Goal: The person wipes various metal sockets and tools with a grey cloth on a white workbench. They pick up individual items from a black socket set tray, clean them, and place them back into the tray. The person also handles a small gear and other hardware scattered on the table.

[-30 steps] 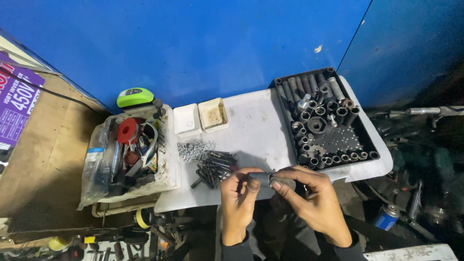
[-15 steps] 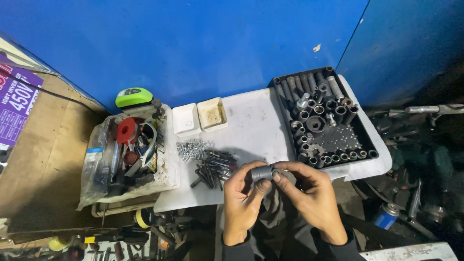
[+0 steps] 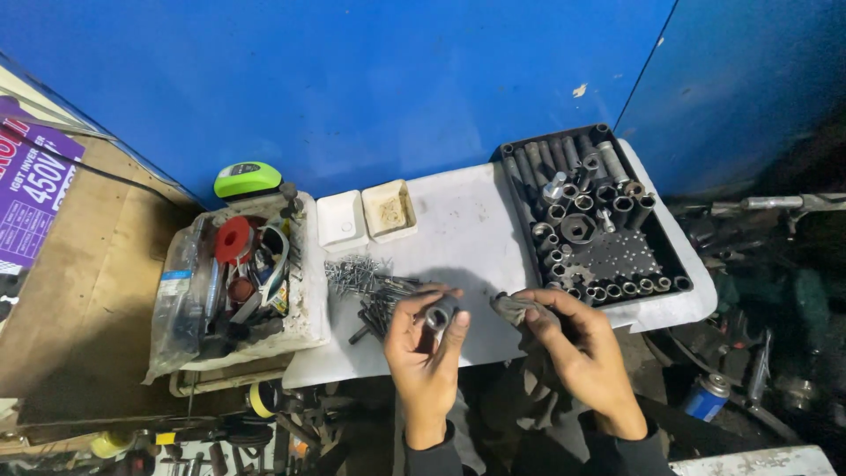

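Observation:
My left hand (image 3: 426, 353) holds a short grey metal socket (image 3: 438, 316) between thumb and fingers, its open end facing up. My right hand (image 3: 577, 348) grips a dirty grey rag (image 3: 514, 308) just to the right of it. Both hands hover over the near edge of a white table (image 3: 458, 229). A pile of dark bolts and silvery screws (image 3: 370, 286) lies on the table just left of my left hand. A black tray of sockets (image 3: 592, 220) sits beyond my right hand.
Two small white square boxes (image 3: 366, 214) stand at the table's back. A white bin of tools and a red reel (image 3: 247, 269) sits left, with a green device (image 3: 247, 178) behind it. Blue wall behind. Clutter and a blue can (image 3: 707, 397) on the floor at right.
My hands were together on the socket and rag; now they have parted, the left keeping the socket turned end-up and the right drawing the rag away to the right.

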